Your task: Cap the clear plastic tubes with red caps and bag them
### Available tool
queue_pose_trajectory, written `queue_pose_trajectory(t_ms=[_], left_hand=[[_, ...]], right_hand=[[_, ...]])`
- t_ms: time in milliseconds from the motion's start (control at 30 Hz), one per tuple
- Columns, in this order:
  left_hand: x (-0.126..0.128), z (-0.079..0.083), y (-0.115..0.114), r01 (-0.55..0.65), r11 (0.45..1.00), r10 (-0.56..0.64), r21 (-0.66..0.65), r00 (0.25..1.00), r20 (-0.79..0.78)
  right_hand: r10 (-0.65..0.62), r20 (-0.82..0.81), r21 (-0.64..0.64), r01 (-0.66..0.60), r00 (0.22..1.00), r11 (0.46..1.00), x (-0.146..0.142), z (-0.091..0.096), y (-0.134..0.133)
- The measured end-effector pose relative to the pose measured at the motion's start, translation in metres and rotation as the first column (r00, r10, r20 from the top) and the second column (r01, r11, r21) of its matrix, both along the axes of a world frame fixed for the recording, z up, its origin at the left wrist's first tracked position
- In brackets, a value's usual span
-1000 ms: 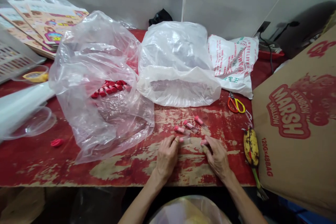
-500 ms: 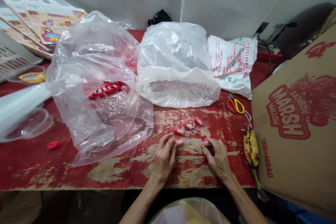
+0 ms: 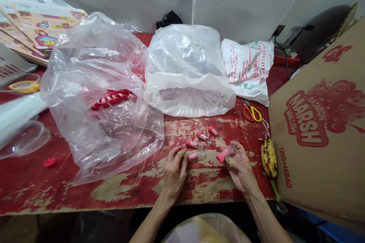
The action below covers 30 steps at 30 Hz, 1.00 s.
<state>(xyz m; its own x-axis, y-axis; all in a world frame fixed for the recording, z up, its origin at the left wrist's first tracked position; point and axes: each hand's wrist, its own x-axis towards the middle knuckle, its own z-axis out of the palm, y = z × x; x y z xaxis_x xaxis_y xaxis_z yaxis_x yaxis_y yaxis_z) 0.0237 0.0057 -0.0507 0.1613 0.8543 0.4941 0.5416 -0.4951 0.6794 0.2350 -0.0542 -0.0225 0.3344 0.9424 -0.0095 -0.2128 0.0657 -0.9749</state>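
Several printed cards (image 3: 40, 26) lie stacked at the far left, beside a white plastic crate (image 3: 11, 62) and a small clear tub (image 3: 24, 86) holding something yellow. Nearer the edge are a clear plastic lid (image 3: 25, 138) and a loose pinkish-red cap (image 3: 50, 162), all on a worn red-painted board (image 3: 128, 193).

A crumpled clear plastic bag (image 3: 85, 83) holds a heap of red-capped tubes (image 3: 110, 98). Its folds cover them, so their number can't be told. Five more capped tubes are out on the board, four of them lying tubes (image 3: 199, 140) in a loose row, and one sits apart in the hands' reach.

The left hand (image 3: 174, 172) is curled, with its fingertips (image 3: 180, 153) pinched together just beside the nearest lying tube; whether it grips anything small is impossible to say. The right hand (image 3: 241, 169) is closed around the fifth tube (image 3: 225, 155), pink cap toward the left hand, lifted slightly off the board.

Further right, a white plastic bag (image 3: 185, 70) and a printed woven sack (image 3: 246, 68) sit at the back — both slump close to the work. Then come orange-and-yellow scissors (image 3: 252, 113), a spotted banana (image 3: 268, 157), and a large cardboard carton (image 3: 319, 110) — it leans in over the board's right end.
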Motion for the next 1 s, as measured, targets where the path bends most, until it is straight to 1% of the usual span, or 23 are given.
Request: queue_pose_trajectory(t_ms=[100,200,233,300,333,400,433,533,600,667,700,800,833,867,933,1000], left_hand=[[0.000,-0.001,0.000,0.007,1.000,-0.007,0.006,1.000,0.003],[0.000,0.000,0.001,0.014,1.000,-0.014,-0.013,1.000,0.008],[0.000,0.000,0.000,0.015,1.000,-0.015,-0.021,1.000,0.011],[0.000,0.001,0.000,0.014,0.999,-0.014,-0.031,1.000,0.015],[-0.001,0.001,0.000,0.012,0.999,-0.012,-0.034,1.000,0.018],[-0.001,0.002,0.000,0.002,0.999,-0.001,-0.041,1.000,0.026],[-0.001,0.002,0.000,-0.002,0.999,0.004,-0.047,1.000,0.030],[-0.001,0.003,0.000,-0.008,0.998,0.011,-0.065,0.999,0.043],[-0.001,0.003,0.000,-0.011,0.997,0.015,-0.074,0.999,0.046],[-0.001,0.003,0.000,-0.016,0.997,0.020,-0.081,0.999,0.051],[-0.001,0.003,0.000,-0.017,0.996,0.022,-0.083,0.998,0.054],[-0.001,0.004,0.001,-0.012,0.996,0.018,-0.087,0.997,0.071],[-0.001,0.004,0.001,-0.011,0.996,0.018,-0.087,0.997,0.076],[-0.001,0.004,0.001,-0.011,0.996,0.018,-0.089,0.997,0.080],[0.000,0.004,0.001,-0.010,0.996,0.018,-0.089,0.996,0.089],[-0.001,0.004,0.001,-0.008,0.996,0.017,-0.093,0.995,0.094]], right_hand=[[0.009,-0.007,0.007,-0.009,1.000,1.000,-0.003,0.000,0.000],[-0.032,0.003,0.020,0.032,0.999,0.999,-0.008,-0.003,0.001],[-0.049,0.043,0.026,0.048,0.998,0.999,-0.009,-0.004,0.000],[-0.079,0.220,0.037,0.073,0.972,0.997,-0.012,-0.004,-0.002],[-0.091,0.342,0.045,0.081,0.935,0.996,-0.012,-0.003,-0.003],[-0.106,0.561,0.069,0.082,0.821,0.994,-0.012,-0.001,-0.005],[-0.115,0.638,0.092,0.073,0.762,0.993,-0.012,0.000,-0.006],[-0.161,0.764,0.193,0.016,0.625,0.981,-0.012,-0.001,-0.006],[-0.180,0.818,0.252,-0.059,0.547,0.966,-0.011,-0.007,-0.005],[-0.187,0.842,0.291,-0.134,0.506,0.947,-0.011,-0.015,-0.004],[-0.200,0.838,0.310,-0.141,0.507,0.940,-0.010,-0.019,-0.004],[-0.259,0.802,0.348,-0.068,0.538,0.935,-0.008,-0.026,-0.004],[-0.266,0.803,0.347,-0.056,0.533,0.936,-0.007,-0.027,-0.003],[-0.259,0.818,0.337,-0.064,0.513,0.939,-0.006,-0.027,-0.003],[-0.259,0.859,0.323,-0.075,0.442,0.943,-0.004,-0.026,-0.001],[-0.281,0.878,0.318,-0.032,0.388,0.948,-0.004,-0.025,0.000]])
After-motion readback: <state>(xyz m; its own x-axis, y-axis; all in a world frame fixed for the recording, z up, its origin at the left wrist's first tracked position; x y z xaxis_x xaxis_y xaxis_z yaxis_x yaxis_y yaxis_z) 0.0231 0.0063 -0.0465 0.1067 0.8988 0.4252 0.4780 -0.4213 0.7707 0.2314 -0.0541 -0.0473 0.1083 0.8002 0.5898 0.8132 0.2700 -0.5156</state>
